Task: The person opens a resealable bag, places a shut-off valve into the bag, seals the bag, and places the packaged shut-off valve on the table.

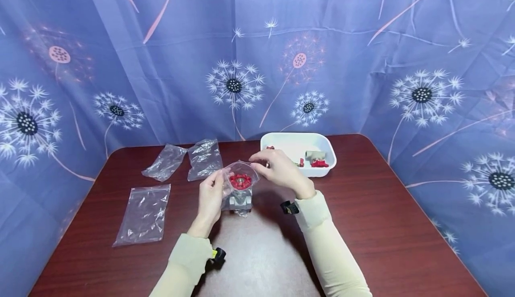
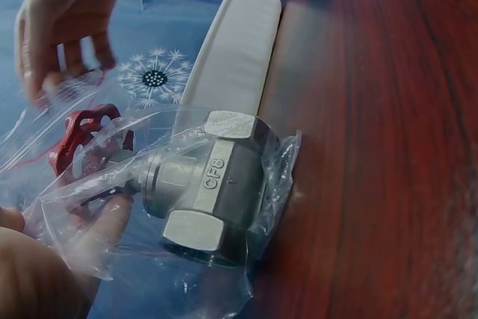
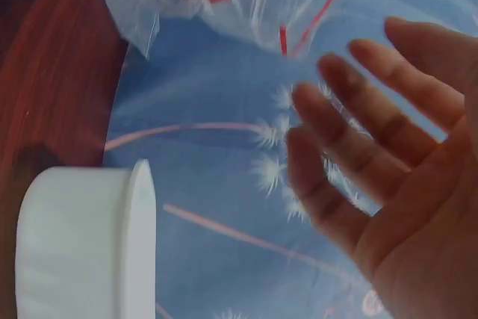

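A gate valve with a red handwheel (image 1: 240,181) and a silver metal body (image 2: 216,192) marked CF8 sits inside a clear zip-lock bag (image 2: 287,162). My left hand (image 1: 210,197) grips the bag on its left side, with fingers by the valve's stem in the left wrist view. At the bag's upper right is my right hand (image 1: 277,169). Its fingers (image 3: 351,151) are spread and loosely bent in the right wrist view, apart from the bag's red-striped mouth, holding nothing.
Behind the right hand stands a white plastic tray (image 1: 332,154) containing a beige pipe fitting (image 1: 315,154) and red-handled valve parts (image 1: 319,163). To the left lie a flat zip-lock bag (image 1: 143,216) and two crumpled clear bags, one left (image 1: 166,163), one right (image 1: 205,159). A patterned blue curtain (image 1: 181,86) hangs behind the table.
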The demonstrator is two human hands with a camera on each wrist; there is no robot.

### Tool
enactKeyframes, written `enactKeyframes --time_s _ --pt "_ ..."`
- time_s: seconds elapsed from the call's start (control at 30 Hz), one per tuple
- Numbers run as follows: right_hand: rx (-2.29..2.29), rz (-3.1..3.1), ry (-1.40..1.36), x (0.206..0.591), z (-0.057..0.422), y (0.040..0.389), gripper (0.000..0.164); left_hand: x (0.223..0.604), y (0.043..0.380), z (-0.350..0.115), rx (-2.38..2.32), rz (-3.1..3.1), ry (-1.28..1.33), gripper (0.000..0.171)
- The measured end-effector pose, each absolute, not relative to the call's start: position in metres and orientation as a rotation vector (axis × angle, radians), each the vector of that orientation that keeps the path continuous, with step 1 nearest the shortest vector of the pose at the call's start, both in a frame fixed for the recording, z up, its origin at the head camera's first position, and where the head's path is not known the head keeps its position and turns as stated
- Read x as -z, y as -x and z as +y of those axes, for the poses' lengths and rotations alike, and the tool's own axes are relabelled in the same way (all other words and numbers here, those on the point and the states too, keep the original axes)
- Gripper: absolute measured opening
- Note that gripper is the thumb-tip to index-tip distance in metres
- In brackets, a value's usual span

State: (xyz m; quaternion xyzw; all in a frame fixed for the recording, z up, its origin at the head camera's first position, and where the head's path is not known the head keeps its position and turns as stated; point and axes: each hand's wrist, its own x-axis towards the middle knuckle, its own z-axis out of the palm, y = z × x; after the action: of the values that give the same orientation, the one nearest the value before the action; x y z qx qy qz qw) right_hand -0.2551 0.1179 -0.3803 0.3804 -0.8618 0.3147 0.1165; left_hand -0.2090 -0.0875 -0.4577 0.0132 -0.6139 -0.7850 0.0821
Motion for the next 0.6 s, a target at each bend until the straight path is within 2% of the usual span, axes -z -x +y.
enactKeyframes --time_s 0.17,0.43,0.6 --pt "-0.958 -2.691 -1.051 0.385 0.129 0.253 0.009 0.459 0.209 -0.089 2.358 -1.827 -0.048 0.034" --pt "-0.875 -2.909 -1.116 0.396 0.132 0.253 0.019 0.458 0.211 -0.091 2.398 -1.806 -0.082 0.035" --pt "-0.909 -2.866 -1.162 0.408 0.124 0.258 0.01 0.459 0.211 -0.091 2.405 -1.797 -0.081 0.036"
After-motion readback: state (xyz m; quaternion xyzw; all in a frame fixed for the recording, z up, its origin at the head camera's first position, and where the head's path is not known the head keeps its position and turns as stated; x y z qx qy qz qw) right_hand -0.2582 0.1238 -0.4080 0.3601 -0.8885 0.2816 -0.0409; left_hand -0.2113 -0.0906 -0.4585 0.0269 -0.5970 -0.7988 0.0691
